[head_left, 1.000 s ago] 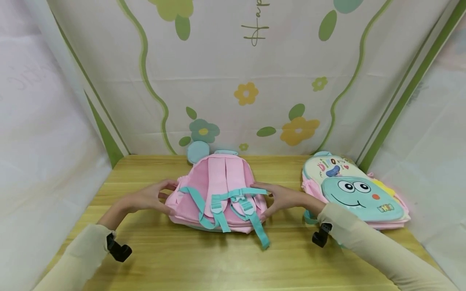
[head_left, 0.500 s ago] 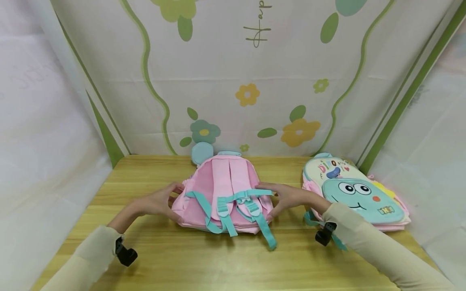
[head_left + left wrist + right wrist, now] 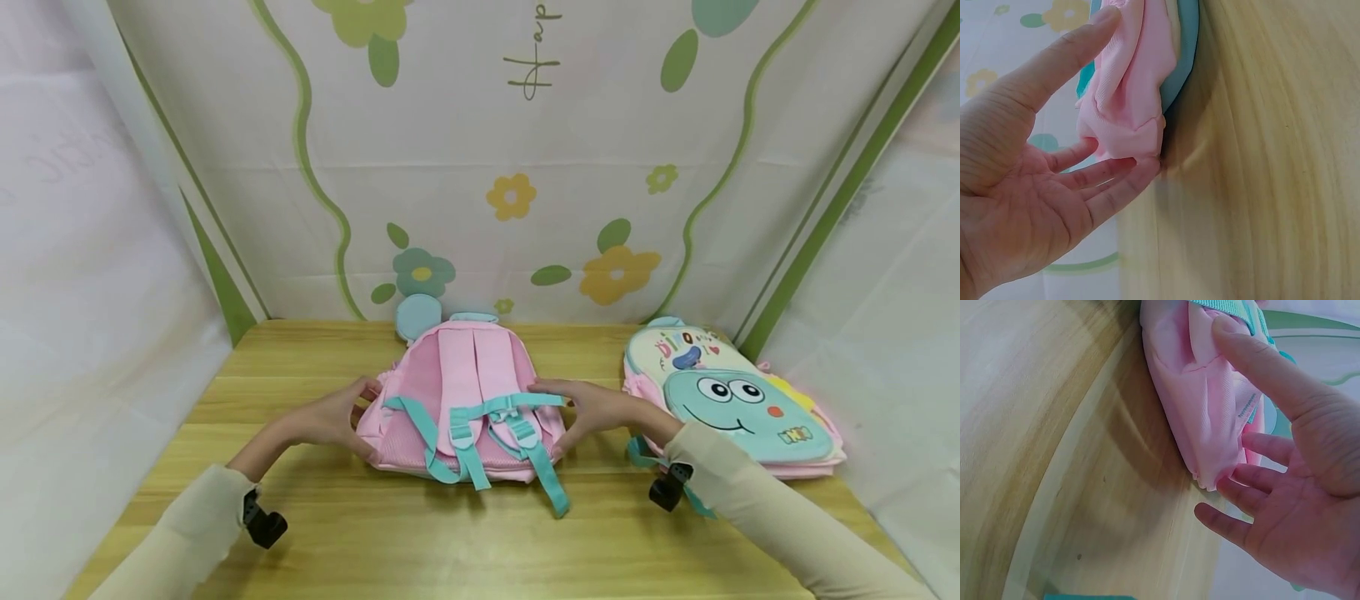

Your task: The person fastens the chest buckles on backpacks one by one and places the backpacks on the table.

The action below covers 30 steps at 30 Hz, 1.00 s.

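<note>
A pink backpack (image 3: 458,367) lies on the wooden table with its back panel up. Its shoulder straps and teal webbing (image 3: 551,479) face upward. A round light-blue piece (image 3: 417,317) sticks out at its upper left. My left hand (image 3: 330,421) touches the left side, thumb and fingers spread apart; the left wrist view shows its extended fingertips against the pink side fabric (image 3: 1125,134). On the opposite side, my right hand (image 3: 588,414) rests with thumb and fingers spread. In the right wrist view, its thumb is on the side near a teal strap (image 3: 1225,306), fingers loosely extended.
To the right lies a second backpack (image 3: 750,408), with a smiling cartoon face on its teal front pocket; my right forearm passes close in front of it. A floral cloth (image 3: 450,125) hangs behind the table (image 3: 480,542), and white cloth walls (image 3: 97,292) flank both sides.
Since the earliest frame the pink backpack has shifted slightly to the right, both hands moving along with it. In the last half second there is hardly any movement.
</note>
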Each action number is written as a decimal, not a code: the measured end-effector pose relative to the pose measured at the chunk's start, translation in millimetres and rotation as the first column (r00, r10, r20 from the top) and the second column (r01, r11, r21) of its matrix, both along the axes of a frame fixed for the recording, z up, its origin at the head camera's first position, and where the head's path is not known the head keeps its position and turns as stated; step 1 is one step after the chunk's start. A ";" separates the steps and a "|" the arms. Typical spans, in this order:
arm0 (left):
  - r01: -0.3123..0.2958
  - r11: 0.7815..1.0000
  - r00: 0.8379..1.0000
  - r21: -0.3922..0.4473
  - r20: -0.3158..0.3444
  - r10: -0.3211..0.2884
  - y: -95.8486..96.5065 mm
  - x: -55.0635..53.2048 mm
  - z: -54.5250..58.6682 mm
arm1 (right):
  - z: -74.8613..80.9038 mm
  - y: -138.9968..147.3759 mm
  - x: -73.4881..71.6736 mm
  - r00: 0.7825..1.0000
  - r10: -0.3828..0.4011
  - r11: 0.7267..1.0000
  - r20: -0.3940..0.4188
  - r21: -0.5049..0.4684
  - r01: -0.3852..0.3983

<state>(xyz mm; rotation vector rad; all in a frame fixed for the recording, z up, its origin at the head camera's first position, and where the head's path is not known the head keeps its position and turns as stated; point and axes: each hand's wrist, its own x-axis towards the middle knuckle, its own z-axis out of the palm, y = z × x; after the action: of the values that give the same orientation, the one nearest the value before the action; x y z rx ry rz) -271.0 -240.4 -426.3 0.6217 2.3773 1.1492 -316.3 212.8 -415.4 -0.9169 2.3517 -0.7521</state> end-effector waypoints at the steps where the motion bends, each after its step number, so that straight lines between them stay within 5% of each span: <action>1: 0.003 1.000 1.000 -0.003 0.002 -0.003 -0.4 -0.9 0.3 | 0.1 0.0 0.4 1.000 -0.001 1.000 0.000 0.001 0.001; 7: 0.015 0.997 1.000 -0.082 0.013 -0.014 -3.8 -8.9 11.3 | 1.6 -1.4 2.4 1.000 -0.007 1.000 0.003 0.002 0.007; 15: 0.087 0.971 0.995 -0.222 0.076 -0.071 -2.6 -18.2 45.7 | 1.7 -1.8 1.0 1.000 -0.013 1.000 -0.010 0.024 0.013; 19: 0.073 0.958 0.997 -0.278 0.031 -0.068 4.1 -22.8 65.5 | 1.4 -2.0 0.5 1.000 -0.015 1.000 -0.015 0.027 0.015; 23: 0.062 0.970 0.995 -0.234 -0.062 -0.079 14.4 -29.6 78.8 | 0.4 -1.6 0.3 1.000 -0.010 1.000 -0.015 0.024 0.010; 30: 0.105 0.979 0.972 -0.175 -0.192 -0.138 45.2 -41.7 81.9 | 0.6 -1.7 0.8 1.000 -0.007 1.000 -0.021 0.021 0.008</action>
<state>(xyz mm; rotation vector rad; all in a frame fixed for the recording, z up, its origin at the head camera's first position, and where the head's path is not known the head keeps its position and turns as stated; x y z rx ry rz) -312.7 -195.2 -344.4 0.8512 2.5310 0.8640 -315.5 211.1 -414.8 -0.9118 2.3779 -0.7223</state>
